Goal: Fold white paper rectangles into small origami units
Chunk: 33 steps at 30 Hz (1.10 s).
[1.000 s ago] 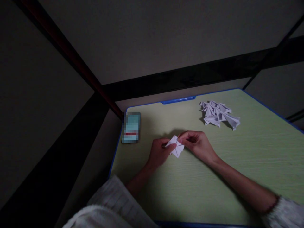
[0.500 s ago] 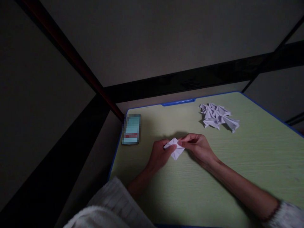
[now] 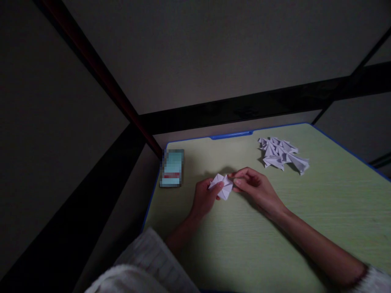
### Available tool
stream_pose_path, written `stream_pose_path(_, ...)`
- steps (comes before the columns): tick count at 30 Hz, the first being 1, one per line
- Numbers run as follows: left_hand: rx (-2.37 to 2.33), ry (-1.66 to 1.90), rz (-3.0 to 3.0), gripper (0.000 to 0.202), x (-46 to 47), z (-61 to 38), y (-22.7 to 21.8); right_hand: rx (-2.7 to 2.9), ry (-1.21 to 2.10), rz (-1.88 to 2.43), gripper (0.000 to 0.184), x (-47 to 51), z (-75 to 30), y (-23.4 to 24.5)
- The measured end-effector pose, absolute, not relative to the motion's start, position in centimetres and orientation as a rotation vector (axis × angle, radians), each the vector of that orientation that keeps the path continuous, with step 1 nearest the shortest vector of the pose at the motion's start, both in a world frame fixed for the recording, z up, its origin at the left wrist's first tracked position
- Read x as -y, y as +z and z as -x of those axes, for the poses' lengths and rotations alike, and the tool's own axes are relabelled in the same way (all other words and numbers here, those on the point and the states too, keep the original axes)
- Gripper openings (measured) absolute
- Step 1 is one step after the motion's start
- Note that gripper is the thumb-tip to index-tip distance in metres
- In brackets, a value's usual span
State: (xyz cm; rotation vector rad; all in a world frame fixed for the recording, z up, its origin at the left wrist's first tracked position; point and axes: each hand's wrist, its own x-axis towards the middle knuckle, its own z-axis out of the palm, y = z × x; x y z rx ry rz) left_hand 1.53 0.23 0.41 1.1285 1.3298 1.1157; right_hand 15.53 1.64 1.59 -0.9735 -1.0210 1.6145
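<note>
A small white folded paper with crease lines and a raised flap is held above the table. My left hand grips its left side, thumb pressed flat on top and fingers underneath. At the paper's right corner is my right hand, its fingers curled and the fingertips and thumb bent in close to the edge. Part of the right fingertips' contact is hidden behind the paper.
Several white folded paper pieces lie in a cluster at the back right of the pale green table. A phone with a blurred screen lies at the left edge. Behind the table's blue handle rises a wall.
The folded paper has turned and shifted slightly left, and one flap now stands up. My right thumb has drawn back from its top face to the right edge.
</note>
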Motion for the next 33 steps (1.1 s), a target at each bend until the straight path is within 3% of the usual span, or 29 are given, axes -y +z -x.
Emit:
stream_pose_path(18, -1.202, 1.026, -0.915, 0.015, 0.1, -2.2, 1.1, 1.371, 1.287, 0.974, 0.007, -1.4, -15.8, 1.0)
stream_pose_path(24, -1.212, 1.037, -0.902, 0.016, 0.1, -2.3, 1.1, 1.463, 1.294, 0.949, 0.012, -1.6, -15.9, 1.0)
stream_pose_path(33, -1.182, 1.073, -0.814, 0.017, 0.1, -2.2, 0.8, 1.700, 1.003, 0.807, 0.008, -1.8, -16.7, 1.6)
